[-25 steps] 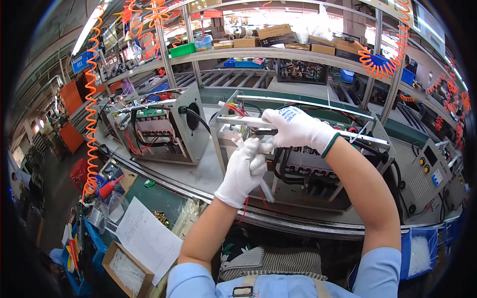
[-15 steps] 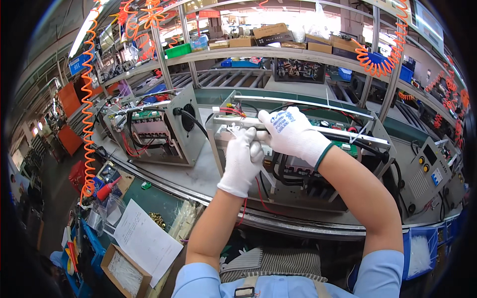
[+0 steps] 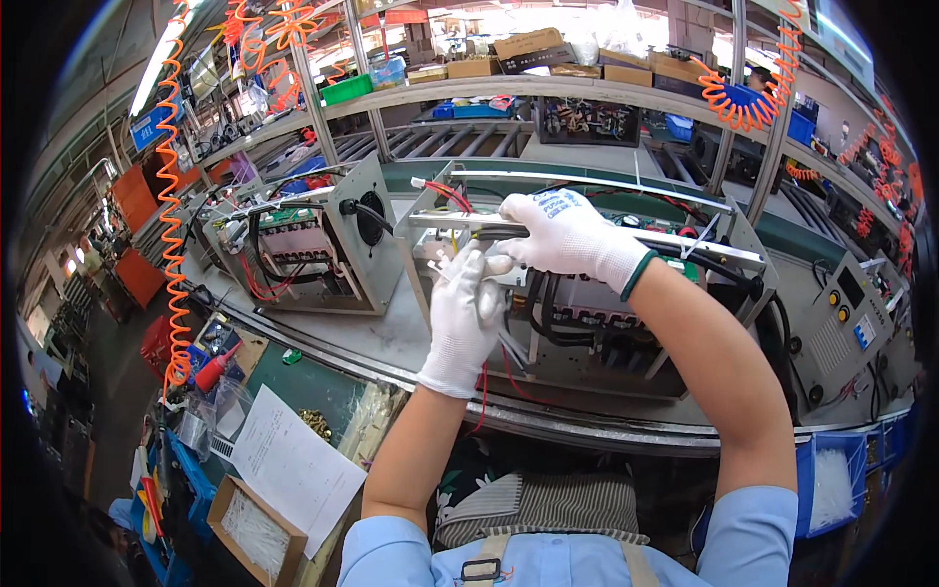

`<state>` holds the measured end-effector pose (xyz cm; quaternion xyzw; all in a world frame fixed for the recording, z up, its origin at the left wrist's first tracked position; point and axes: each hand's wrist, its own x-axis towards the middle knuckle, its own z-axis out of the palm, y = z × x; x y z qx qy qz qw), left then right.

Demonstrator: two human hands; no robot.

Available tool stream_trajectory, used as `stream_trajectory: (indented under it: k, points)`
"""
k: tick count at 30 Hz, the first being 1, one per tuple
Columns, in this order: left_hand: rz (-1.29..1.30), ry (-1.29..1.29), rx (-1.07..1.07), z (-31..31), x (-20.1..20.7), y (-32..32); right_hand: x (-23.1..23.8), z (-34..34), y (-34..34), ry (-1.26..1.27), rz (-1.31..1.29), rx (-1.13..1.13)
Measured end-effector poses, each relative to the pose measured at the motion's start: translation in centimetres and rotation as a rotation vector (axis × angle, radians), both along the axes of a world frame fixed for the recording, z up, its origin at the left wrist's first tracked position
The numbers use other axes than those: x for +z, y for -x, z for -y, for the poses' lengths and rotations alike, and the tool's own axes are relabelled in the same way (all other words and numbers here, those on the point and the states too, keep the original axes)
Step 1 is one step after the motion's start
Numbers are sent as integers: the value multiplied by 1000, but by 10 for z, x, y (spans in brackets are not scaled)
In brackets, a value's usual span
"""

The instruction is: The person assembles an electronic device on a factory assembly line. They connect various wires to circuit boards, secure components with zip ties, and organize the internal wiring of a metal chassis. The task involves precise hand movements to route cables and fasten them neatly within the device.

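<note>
Both my gloved hands are at the left end of an open metal equipment chassis (image 3: 587, 377). My left hand (image 3: 464, 308) is closed around a few white cable ties (image 3: 445, 264); their heads stick out above the fingers and their tails below. Just to the right, my right hand (image 3: 567, 235) reaches over the top rail. Its thumb and fingers close about black cables (image 3: 486, 235) that run in between them; the fingertips are partly hidden. Red wires (image 3: 452, 196) with a white connector rise behind the hands.
A second open chassis (image 3: 367, 279) with a fan stands to the left. At the right is a grey control panel (image 3: 843, 308). A paper sheet (image 3: 293, 470) and a box of cable ties (image 3: 256, 528) lie at lower left. Orange coiled hoses (image 3: 168, 245) hang down.
My hands have drawn slightly apart, the left one moving down and left. The red wires now stand more upright behind them, and tie tails show below my left hand.
</note>
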<state>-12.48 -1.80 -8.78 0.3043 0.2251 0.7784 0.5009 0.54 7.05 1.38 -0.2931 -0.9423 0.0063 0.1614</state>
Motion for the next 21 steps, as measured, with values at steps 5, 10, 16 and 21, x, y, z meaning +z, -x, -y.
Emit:
stream_trajectory:
  k: [5, 10, 16, 21]
  points:
    - [-452, 87, 65, -1, 10, 24, 11, 6, 1, 106, 24, -37]
    - [-532, 266, -333, 23, 22, 29, 11, 1, 2, 161, -23, 57]
    - [-1152, -347, -292, 85, 55, -15, 9, -17, -10, 356, -80, 366]
    - [-1204, -883, -981, 154, 75, -44, 5, -19, -13, 415, -131, 349]
